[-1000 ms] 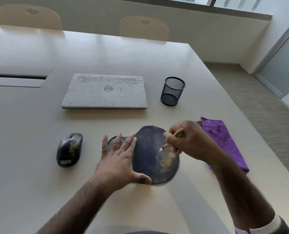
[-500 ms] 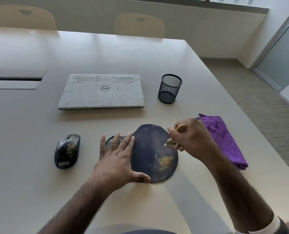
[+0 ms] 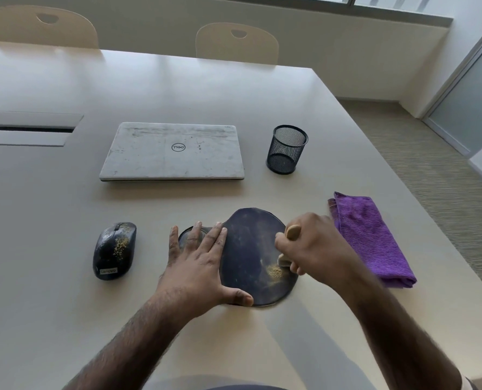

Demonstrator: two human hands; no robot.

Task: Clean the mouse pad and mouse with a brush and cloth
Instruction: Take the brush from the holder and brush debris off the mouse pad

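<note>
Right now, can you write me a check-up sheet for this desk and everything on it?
Surface: beige table with a hatch slot at the left.
Job's things: dark mouse pad with a yellowish crumb pile; Lenovo mouse with crumbs on top; brush; folded purple cloth right of the pad.
Clutter: closed Dell laptop; black mesh pen cup.
Hands: left hand presses flat on the pad; right hand grips the brush, bristles beside the pile.
Cables: nothing seen.
Surroundings: two chairs, window, carpeted floor.

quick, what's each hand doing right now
Left hand: open, pressing flat on the mouse pad.
Right hand: closed around the brush.
</note>
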